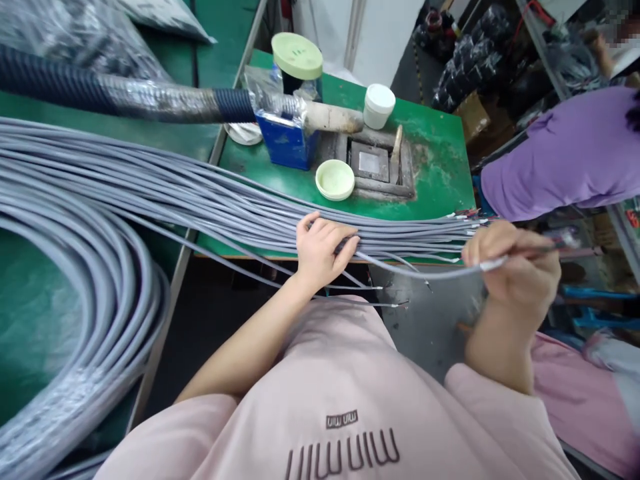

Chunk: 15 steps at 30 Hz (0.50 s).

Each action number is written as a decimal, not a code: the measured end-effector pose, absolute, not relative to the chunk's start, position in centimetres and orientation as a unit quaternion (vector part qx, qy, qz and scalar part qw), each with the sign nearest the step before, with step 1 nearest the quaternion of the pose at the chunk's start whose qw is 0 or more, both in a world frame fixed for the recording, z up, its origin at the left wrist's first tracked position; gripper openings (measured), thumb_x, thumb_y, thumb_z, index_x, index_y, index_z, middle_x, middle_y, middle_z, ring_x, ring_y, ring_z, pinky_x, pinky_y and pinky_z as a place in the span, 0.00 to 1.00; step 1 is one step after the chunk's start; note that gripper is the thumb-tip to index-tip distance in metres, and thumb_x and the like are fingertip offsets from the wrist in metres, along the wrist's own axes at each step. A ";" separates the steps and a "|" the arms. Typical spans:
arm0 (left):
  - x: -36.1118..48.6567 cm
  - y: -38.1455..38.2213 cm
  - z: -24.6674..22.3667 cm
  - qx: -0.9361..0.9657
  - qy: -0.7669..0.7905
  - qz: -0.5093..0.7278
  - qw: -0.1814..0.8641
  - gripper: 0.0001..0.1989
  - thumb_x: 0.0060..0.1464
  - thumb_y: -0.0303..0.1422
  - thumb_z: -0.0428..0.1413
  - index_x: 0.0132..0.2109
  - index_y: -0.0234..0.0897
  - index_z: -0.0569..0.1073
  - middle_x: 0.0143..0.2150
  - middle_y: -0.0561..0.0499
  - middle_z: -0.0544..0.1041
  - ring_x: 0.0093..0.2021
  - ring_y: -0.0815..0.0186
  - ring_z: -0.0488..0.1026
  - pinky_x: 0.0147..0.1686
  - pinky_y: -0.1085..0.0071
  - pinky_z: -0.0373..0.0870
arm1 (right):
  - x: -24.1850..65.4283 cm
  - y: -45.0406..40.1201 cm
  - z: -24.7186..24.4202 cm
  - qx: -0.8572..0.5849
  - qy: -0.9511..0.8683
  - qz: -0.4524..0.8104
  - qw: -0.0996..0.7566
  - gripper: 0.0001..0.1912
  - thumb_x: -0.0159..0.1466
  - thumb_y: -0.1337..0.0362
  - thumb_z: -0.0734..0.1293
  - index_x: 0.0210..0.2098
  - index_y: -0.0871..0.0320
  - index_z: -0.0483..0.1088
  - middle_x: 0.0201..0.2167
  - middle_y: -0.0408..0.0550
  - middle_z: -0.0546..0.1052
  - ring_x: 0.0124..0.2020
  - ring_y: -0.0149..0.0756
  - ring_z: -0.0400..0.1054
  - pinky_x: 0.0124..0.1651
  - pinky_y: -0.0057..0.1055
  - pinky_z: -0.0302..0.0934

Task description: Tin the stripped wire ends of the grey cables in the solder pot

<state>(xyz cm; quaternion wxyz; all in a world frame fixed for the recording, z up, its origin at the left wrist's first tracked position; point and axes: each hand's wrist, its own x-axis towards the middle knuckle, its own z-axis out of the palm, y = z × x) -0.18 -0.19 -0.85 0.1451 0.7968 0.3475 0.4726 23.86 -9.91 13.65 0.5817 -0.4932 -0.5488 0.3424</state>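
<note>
A thick bundle of grey cables (225,200) runs from the left across the green bench. My left hand (320,250) is closed over the bundle's front edge, thumb and fingers around a grey cable (425,274). That same cable bends out past the bench edge to my right hand (515,267), which grips it near its white-banded end with the fingers closed. Beyond the fingers, the cable's stripped wires (567,239) are blurred. Other cable ends with white bands and bare coloured wires lie at the bench's right side, and several hang over the front edge.
On the bench stand a blue box (287,141), a ribbed hose (165,100), a pale green dish (335,180), a white tub (379,107) and a framed square pot (370,161). Coiled cables (125,273) lie left. A person in purple (565,153) is at the right.
</note>
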 end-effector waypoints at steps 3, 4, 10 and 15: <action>-0.6 -0.5 0.3 0.823 0.333 0.431 0.164 0.06 0.59 0.34 0.55 0.38 0.40 0.76 0.32 0.52 0.80 0.35 0.64 0.72 0.50 0.57 0.59 | 23.8 -15.5 11.1 -0.478 -0.542 0.384 0.575 0.06 0.53 0.56 0.74 0.28 0.51 0.80 0.19 0.47 0.69 0.19 0.37 0.66 0.19 0.35 0.59; -0.6 -0.6 0.6 0.838 0.319 0.412 0.165 0.06 0.59 0.34 0.55 0.38 0.40 0.76 0.32 0.52 0.80 0.35 0.64 0.71 0.47 0.59 0.60 | 23.8 -17.2 9.6 -0.488 -0.522 0.408 0.568 0.06 0.52 0.56 0.74 0.28 0.49 0.81 0.20 0.48 0.70 0.19 0.38 0.67 0.19 0.36 0.60; 0.5 -2.0 0.9 0.889 0.252 0.347 0.159 0.07 0.59 0.34 0.55 0.41 0.40 0.77 0.36 0.49 0.79 0.37 0.62 0.68 0.38 0.62 0.60 | 24.5 -23.9 -1.2 -0.723 -0.301 0.532 0.322 0.10 0.51 0.54 0.74 0.30 0.52 0.78 0.22 0.47 0.77 0.25 0.43 0.73 0.30 0.40 0.67; 1.7 -2.5 -0.2 0.893 0.264 0.330 0.153 0.08 0.59 0.34 0.55 0.41 0.40 0.78 0.37 0.47 0.79 0.38 0.60 0.67 0.38 0.61 0.59 | 24.7 -24.2 -4.3 -0.795 -0.262 0.460 0.296 0.11 0.52 0.56 0.72 0.30 0.56 0.76 0.21 0.44 0.75 0.24 0.35 0.70 0.27 0.30 0.63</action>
